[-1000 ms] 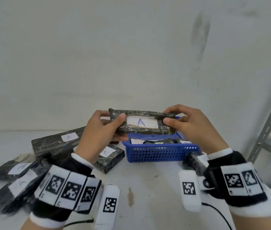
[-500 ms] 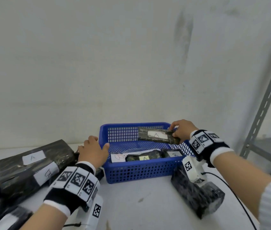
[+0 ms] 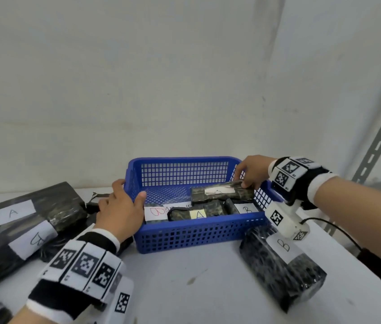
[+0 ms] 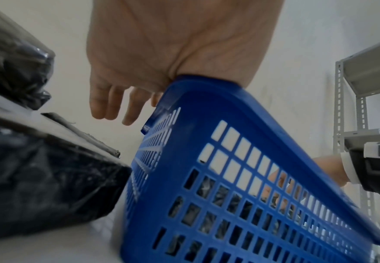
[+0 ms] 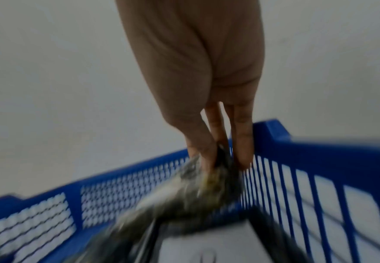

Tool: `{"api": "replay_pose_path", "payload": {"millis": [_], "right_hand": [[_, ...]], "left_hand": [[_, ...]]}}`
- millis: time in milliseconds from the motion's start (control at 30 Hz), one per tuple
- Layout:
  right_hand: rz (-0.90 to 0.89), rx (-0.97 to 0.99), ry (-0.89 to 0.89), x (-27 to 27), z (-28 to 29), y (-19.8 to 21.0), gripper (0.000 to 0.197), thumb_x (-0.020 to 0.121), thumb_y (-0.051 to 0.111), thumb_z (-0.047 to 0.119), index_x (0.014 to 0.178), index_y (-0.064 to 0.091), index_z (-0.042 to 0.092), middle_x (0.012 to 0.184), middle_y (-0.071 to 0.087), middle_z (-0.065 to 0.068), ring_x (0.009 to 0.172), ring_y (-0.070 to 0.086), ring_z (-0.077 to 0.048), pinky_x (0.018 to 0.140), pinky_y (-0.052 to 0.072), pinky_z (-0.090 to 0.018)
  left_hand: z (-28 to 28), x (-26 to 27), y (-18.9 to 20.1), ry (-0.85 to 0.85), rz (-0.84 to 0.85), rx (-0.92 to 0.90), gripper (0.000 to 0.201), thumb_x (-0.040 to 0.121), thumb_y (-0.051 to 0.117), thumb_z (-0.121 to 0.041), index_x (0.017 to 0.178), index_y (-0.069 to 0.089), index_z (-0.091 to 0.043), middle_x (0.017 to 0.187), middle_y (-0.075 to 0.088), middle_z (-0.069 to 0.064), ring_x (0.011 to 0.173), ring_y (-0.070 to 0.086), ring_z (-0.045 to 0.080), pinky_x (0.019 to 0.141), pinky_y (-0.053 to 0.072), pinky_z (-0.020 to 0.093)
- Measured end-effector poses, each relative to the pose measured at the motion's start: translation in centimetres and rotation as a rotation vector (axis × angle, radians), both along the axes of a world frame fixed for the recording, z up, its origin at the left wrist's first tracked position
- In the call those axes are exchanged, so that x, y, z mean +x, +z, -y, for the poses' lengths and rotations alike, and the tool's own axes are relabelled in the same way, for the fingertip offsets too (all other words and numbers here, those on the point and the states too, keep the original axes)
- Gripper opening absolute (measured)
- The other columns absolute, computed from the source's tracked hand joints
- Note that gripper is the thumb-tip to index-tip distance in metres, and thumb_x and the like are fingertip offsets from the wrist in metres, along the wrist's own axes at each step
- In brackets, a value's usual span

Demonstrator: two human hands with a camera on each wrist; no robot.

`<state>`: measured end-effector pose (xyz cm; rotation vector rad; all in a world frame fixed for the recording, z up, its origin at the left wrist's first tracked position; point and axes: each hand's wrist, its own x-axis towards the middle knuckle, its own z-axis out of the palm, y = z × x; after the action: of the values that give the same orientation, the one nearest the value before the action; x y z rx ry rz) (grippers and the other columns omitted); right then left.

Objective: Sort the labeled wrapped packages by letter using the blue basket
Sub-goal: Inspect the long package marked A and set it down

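Packages wrapped in dark film were what you were sorting, and the one that mattered, the A-labelled package (image 3: 222, 195), sat low inside the blue basket (image 3: 198, 235), resting on top of other wrapped packages toward the basket's right half. Your right hand (image 3: 252, 173) reached in over the right rim, and its fingers (image 5: 243, 142) pinched the package's right end; the right wrist view, though blurred, showed the wrap caught between thumb and fingers. The package's long axis ran left to right, roughly along the basket's length, so from your grip it stretched away leftward toward the basket's middle. Your left hand (image 3: 120, 212) held the basket's left rim, thumb hooked inside and the other fingers (image 4: 108, 105) hanging loosely outside the wall, steadying it on the tabletop (image 3: 196, 281). Judging by this, letting go fell to the right hand, the only one on the package; the left was well apart from it. Beneath lay a yellow-tagged A package (image 3: 196, 215) and labels reading B (image 3: 246, 209), so whether the basket was meant for one letter could not be told. Another B package (image 3: 282, 265) lay outside, just beside the basket's right front corner.
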<state>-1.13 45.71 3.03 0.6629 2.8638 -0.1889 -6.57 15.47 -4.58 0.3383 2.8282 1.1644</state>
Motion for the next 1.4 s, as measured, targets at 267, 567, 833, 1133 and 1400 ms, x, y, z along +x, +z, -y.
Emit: {"api": "replay_pose_path", "payload": {"millis": [267, 567, 833, 1133, 1400], "right_hand": [[0.025, -0.004, 0.023, 0.3, -0.7, 2.6, 0.018, 0.091, 0.071, 0.011, 0.1, 0.068, 0.026, 0.09, 0.07, 0.004, 0.079, 0.071, -0.015, 0.08, 0.048, -0.025], [0.116, 0.091, 0.078, -2.8, -0.1, 1.3, 0.021, 0.089, 0.074, 0.011, 0.107, 0.07, 0.021, 0.102, 0.073, -0.005, 0.09, 0.072, -0.022, 0.09, 0.056, -0.033], [0.207, 0.285, 0.175, -4.2, -0.3, 0.1, 0.026, 0.081, 0.08, 0.013, 0.105, 0.074, 0.022, 0.096, 0.066, 0.004, 0.096, 0.057, -0.015, 0.089, 0.048, -0.03], [0.428, 0.304, 0.214, -3.9, -0.3, -0.4, 0.038, 0.091, 0.069, 0.01, 0.124, 0.069, 0.027, 0.116, 0.068, 0.005, 0.113, 0.06, -0.017, 0.095, 0.045, -0.026], [0.37, 0.06, 0.139, -2.5, 2.0, 3.1, 0.029, 0.095, 0.065, 0.018, 0.122, 0.066, 0.031, 0.099, 0.072, 0.009, 0.089, 0.068, -0.01, 0.065, 0.052, -0.017]], "left_hand": [[0.1, 0.0, -0.2, -0.018, 0.017, 0.004, 0.062, 0.1, 0.034, -0.046, 0.149, 0.01, -0.017, 0.145, 0.041, 0.022, 0.139, 0.028, 0.039, 0.109, 0.028, 0.051], [0.3, -0.2, -0.7, -0.048, 0.026, 0.024, 0.062, 0.1, 0.033, -0.048, 0.149, 0.007, -0.02, 0.144, 0.043, 0.021, 0.137, 0.031, 0.04, 0.109, 0.031, 0.052], [0.4, -0.5, -0.8, -0.073, 0.034, 0.04, 0.061, 0.101, 0.035, -0.044, 0.149, 0.004, -0.021, 0.144, 0.044, 0.018, 0.138, 0.028, 0.04, 0.109, 0.029, 0.051], [0.4, -0.6, -0.9, -0.087, 0.048, 0.036, 0.062, 0.101, 0.033, -0.045, 0.149, 0.002, -0.022, 0.143, 0.045, 0.016, 0.137, 0.027, 0.04, 0.109, 0.027, 0.049], [1.7, -1.5, -0.4, -0.116, 0.065, 0.0, 0.064, 0.096, 0.022, -0.062, 0.148, 0.019, -0.025, 0.14, 0.049, 0.018, 0.133, 0.038, 0.04, 0.111, 0.031, 0.049]]}}
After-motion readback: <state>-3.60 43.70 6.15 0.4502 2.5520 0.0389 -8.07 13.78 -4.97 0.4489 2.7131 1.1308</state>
